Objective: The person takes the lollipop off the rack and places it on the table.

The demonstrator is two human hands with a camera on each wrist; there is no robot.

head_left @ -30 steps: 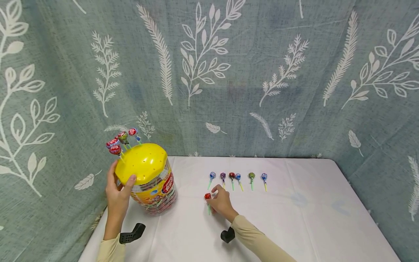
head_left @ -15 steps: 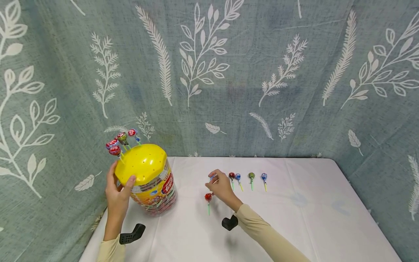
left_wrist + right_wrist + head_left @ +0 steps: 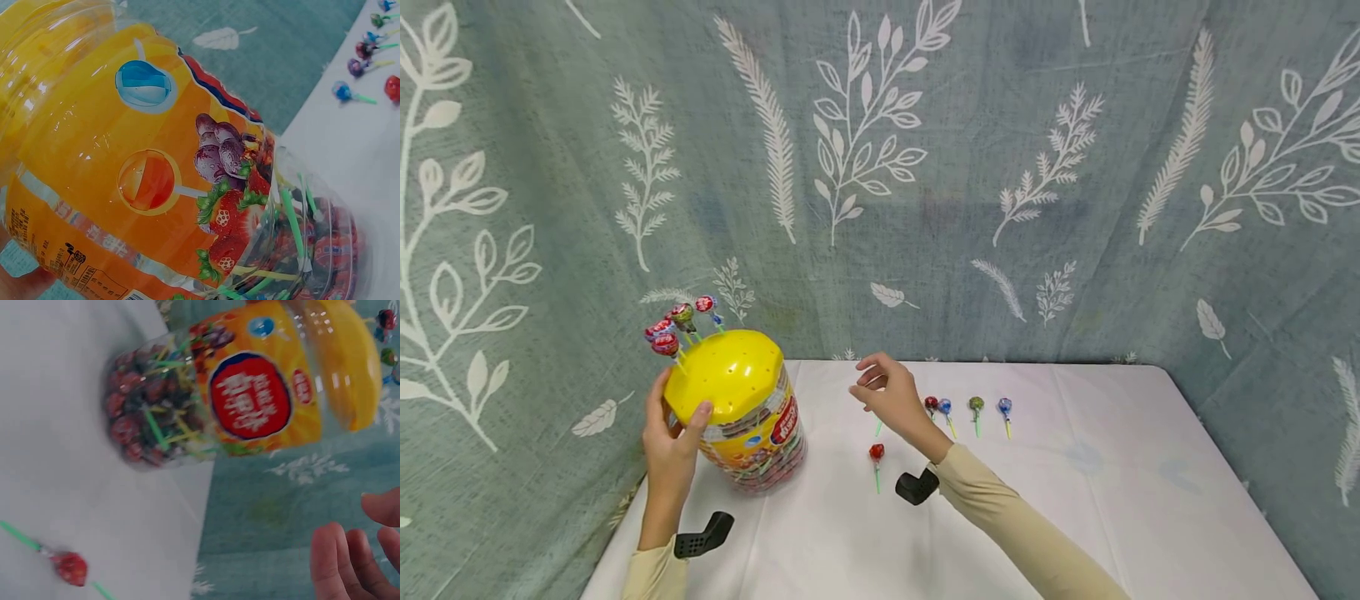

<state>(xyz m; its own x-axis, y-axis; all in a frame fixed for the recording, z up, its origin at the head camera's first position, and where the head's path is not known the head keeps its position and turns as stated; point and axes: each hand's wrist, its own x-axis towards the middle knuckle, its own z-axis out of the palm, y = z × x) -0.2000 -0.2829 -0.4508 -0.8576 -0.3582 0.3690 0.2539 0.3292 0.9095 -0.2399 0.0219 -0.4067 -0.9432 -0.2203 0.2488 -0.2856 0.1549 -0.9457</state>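
The left hand (image 3: 672, 454) grips the lollipop jar (image 3: 756, 442) at its yellow lid (image 3: 741, 367). Right of the jar, the right hand (image 3: 893, 398) hovers, thumb and fingers (image 3: 326, 559) loosely parted. A red-wrapped lollipop (image 3: 877, 452) lies on that side too.

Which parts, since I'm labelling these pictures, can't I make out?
Head: some fingers of the left hand, hidden by the jar.
Head: the purple lollipop, covered by the right hand.
Left wrist: the jar's small print, too small and blurred.
Right wrist: part of that hand, cut off by the edge.
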